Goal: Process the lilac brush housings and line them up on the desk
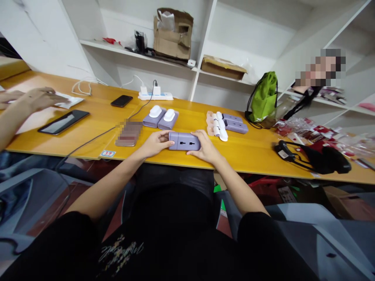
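A lilac rectangular box point(185, 142) with two dark slot-shaped marks is held near the table's front edge. My left hand point(156, 143) grips its left end, thumb in front and fingers behind. Around the right end, my right hand point(206, 147) is closed in the same way. A seam runs across the box near its left end. Beyond my left hand stand two lilac boxes point(167, 124), each topped by a white rounded piece point(155, 111). Past my right hand lie two more lilac boxes point(236, 126) beside a row of white pieces point(217, 124) and pale peach pieces point(209, 123).
A blurred phone-like slab point(129, 133), a black phone point(121, 101) and a tablet point(63, 121) lie leftward. A co-worker's hand point(39, 98) is at far left. Cables lead to a power strip point(156, 96). Rightward are a green bag point(265, 96) and a black strapped item point(315, 156).
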`<state>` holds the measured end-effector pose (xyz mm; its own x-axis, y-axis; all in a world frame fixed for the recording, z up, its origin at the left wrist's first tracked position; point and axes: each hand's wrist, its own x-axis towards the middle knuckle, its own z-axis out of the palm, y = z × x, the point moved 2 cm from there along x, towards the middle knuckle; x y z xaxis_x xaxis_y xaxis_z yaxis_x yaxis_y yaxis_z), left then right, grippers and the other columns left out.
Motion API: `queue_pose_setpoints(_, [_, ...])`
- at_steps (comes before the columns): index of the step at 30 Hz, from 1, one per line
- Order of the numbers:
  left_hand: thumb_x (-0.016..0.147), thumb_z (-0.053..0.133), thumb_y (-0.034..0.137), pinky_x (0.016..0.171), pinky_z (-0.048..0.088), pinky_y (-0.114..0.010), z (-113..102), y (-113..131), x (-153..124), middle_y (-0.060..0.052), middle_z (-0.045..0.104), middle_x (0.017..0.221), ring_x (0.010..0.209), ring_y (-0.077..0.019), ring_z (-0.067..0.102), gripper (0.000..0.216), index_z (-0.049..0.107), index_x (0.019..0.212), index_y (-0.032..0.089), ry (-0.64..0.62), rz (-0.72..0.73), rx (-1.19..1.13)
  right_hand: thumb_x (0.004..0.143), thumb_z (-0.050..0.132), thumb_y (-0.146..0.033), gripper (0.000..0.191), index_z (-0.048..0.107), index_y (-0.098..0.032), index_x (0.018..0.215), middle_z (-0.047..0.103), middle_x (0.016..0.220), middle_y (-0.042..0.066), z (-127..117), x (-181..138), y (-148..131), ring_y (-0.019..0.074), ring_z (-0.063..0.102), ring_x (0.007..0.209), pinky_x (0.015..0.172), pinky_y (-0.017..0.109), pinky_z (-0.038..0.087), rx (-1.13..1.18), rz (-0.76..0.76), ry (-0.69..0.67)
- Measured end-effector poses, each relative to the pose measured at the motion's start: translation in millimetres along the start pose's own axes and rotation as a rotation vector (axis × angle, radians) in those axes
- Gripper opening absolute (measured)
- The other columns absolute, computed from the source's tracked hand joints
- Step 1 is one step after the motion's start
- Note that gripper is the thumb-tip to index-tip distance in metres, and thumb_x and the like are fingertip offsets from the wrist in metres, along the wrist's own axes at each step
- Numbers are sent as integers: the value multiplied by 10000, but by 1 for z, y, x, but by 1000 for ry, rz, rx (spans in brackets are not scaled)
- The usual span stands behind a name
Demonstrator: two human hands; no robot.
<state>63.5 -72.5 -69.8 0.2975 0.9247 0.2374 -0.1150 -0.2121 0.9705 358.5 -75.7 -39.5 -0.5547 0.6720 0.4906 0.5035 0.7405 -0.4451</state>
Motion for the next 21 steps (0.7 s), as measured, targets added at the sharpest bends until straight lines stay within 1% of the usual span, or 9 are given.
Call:
queue_pose_setpoints(5, [711,1093,377,1016,724,-524,-4,-1,0,-144,900,1179,1106,-328,873,850,772,1462,143,2,-31,-3,857,837,-953,1028,594,-293,1608,585,1517,196,1,-1,1,475,615,1490,1304,782,509,-13,14,-2])
queue_pose_setpoints(7, [725,1093,415,1069,712,-558,-4,-1,0,-148,901,1192,1154,-346,866,876,766,1491,146,20,-29,5,872,847,-926,995,593,-298,1600,588,1523,194,0,0,0,473,616,1488,1307,777,509,-10,20,12])
queue_pose_setpoints(9, [772,1069,480,1154,679,-579,-2,-1,1,-172,882,1285,1261,-361,840,891,744,1530,143,86,20,8,869,883,-882,970,587,-297,1584,595,1528,194,1,3,-2,469,615,1479,1310,775,502,-7,35,60])
queue_pose_setpoints(12, [830,1021,576,1233,638,-545,14,1,2,-204,791,1514,1445,-360,756,902,696,1570,177,213,154,-25,787,988,-798,1038,545,-295,1579,609,1524,191,12,12,-12,469,608,1467,1322,784,480,4,141,215])
queue_pose_setpoints(15, [822,1012,631,1204,650,-514,40,3,9,-199,743,1591,1481,-367,728,889,660,1528,221,174,176,-120,769,1023,-720,1134,444,-291,1644,572,1596,204,30,20,-28,450,590,1505,1334,756,485,75,280,345])
queue_pose_setpoints(17, [869,966,631,1188,649,-517,48,11,14,-185,764,1546,1435,-360,745,811,645,1488,218,209,159,-151,835,973,-717,1108,403,-276,1677,538,1671,224,36,22,-39,426,575,1555,1346,717,495,160,291,299])
queue_pose_setpoints(18, [887,946,612,1179,647,-522,48,18,15,-179,779,1507,1395,-355,756,770,648,1472,210,249,166,-126,873,932,-740,1053,426,-264,1665,538,1689,231,35,22,-43,419,571,1576,1352,704,497,196,286,256])
queue_pose_setpoints(19, [893,938,580,1174,641,-531,44,26,16,-174,789,1469,1352,-353,762,736,662,1459,200,271,188,-62,909,881,-778,974,481,-254,1625,558,1686,233,29,21,-46,415,581,1581,1349,695,505,228,288,217])
queue_pose_setpoints(21, [886,935,499,1177,617,-555,34,47,15,-162,799,1397,1287,-360,751,669,719,1437,187,252,289,185,960,751,-886,817,624,-245,1451,650,1597,222,8,20,-47,408,667,1501,1283,679,579,313,347,188])
